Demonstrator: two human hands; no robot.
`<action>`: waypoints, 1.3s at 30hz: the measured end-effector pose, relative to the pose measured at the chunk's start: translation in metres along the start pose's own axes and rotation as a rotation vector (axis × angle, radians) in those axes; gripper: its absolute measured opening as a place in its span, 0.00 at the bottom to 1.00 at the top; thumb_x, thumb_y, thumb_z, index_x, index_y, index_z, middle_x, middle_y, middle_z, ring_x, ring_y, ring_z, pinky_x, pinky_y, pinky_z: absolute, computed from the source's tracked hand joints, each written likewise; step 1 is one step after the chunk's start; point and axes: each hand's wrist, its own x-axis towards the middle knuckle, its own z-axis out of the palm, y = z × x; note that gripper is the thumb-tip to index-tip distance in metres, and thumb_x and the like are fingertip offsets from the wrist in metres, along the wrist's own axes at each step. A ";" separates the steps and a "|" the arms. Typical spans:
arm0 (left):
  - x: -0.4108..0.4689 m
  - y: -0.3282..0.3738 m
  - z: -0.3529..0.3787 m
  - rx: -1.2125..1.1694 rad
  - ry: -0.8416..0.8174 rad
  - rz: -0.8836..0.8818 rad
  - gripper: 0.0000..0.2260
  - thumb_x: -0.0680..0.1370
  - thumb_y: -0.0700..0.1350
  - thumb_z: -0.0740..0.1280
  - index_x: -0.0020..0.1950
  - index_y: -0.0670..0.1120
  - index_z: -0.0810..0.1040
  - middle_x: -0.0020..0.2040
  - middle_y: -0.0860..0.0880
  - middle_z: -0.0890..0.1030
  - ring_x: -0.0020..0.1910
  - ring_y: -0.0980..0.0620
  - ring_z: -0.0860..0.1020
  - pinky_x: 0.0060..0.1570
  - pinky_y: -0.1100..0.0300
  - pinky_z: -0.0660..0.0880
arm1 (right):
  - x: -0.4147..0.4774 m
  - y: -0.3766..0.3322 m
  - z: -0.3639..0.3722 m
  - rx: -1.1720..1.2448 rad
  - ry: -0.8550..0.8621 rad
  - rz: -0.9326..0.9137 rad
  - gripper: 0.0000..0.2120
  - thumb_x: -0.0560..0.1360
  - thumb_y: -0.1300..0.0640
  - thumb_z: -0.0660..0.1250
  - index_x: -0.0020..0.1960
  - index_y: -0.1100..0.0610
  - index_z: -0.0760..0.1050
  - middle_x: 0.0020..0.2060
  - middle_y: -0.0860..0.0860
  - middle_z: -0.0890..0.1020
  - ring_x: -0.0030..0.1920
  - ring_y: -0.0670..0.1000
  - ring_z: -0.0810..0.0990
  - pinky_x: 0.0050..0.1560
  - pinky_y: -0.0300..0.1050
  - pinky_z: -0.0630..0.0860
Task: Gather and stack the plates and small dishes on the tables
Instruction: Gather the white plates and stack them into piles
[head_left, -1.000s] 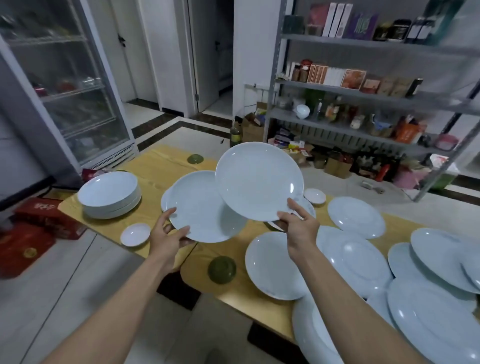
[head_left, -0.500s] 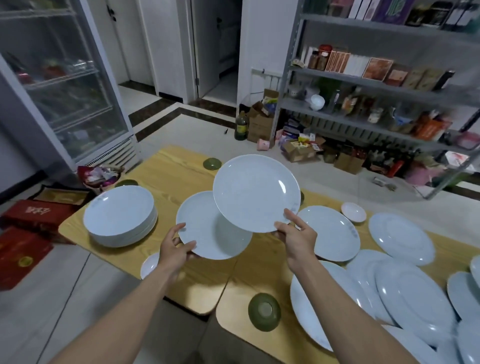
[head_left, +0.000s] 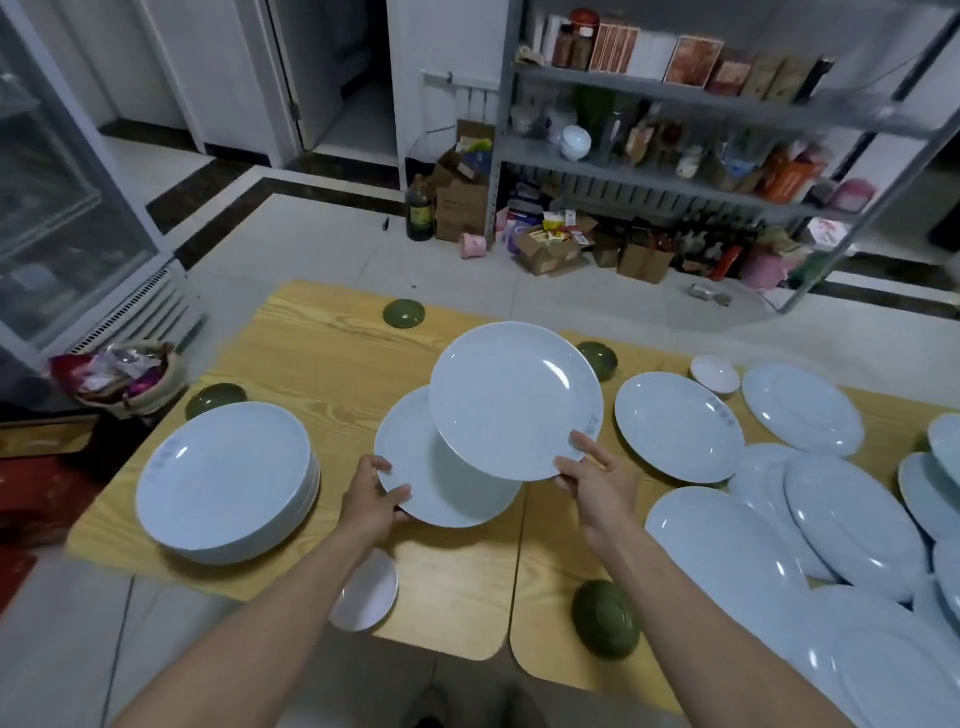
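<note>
My right hand (head_left: 597, 480) grips the near rim of a pale blue plate (head_left: 514, 397) held above the table. Under it, my left hand (head_left: 371, 501) holds a second pale blue plate (head_left: 415, 467) by its left rim; the upper plate overlaps its right part. A stack of plates (head_left: 223, 480) stands to the left on the wooden table (head_left: 322, 364). Several single plates lie to the right, the nearest (head_left: 678, 426) just past my right hand. A small white dish (head_left: 369, 592) sits near the front edge, partly under my left forearm.
Green small bowls lie upside down: one at the front (head_left: 605, 618), one at the far edge (head_left: 404, 314), one behind the stack (head_left: 215, 399). A small white bowl (head_left: 714, 373) sits at the far right. A metal shelf (head_left: 675, 135) and floor boxes stand beyond; a glass-door fridge (head_left: 62, 208) is left.
Both held plates have come lower and closer to the table. My view has shifted left, so the stack at the left now looks nearer and larger.
</note>
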 end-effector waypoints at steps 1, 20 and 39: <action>0.006 -0.001 -0.002 0.039 -0.006 0.007 0.13 0.76 0.36 0.70 0.51 0.48 0.67 0.56 0.36 0.75 0.53 0.38 0.80 0.40 0.48 0.83 | 0.001 0.004 0.002 -0.005 0.001 0.013 0.19 0.72 0.70 0.72 0.60 0.55 0.81 0.50 0.44 0.79 0.53 0.53 0.84 0.51 0.47 0.83; 0.068 -0.010 -0.023 0.345 -0.153 0.087 0.07 0.83 0.42 0.58 0.45 0.45 0.63 0.32 0.42 0.74 0.26 0.46 0.75 0.28 0.52 0.74 | 0.024 0.068 0.054 -0.173 0.035 0.190 0.13 0.73 0.72 0.70 0.55 0.60 0.80 0.53 0.58 0.83 0.46 0.54 0.85 0.38 0.40 0.82; 0.054 0.048 -0.012 0.898 -0.114 0.488 0.10 0.80 0.48 0.61 0.60 0.48 0.73 0.53 0.48 0.79 0.55 0.46 0.74 0.50 0.52 0.72 | 0.025 0.042 0.054 -0.739 0.013 -0.055 0.16 0.74 0.58 0.73 0.60 0.61 0.80 0.41 0.51 0.84 0.42 0.52 0.83 0.46 0.46 0.80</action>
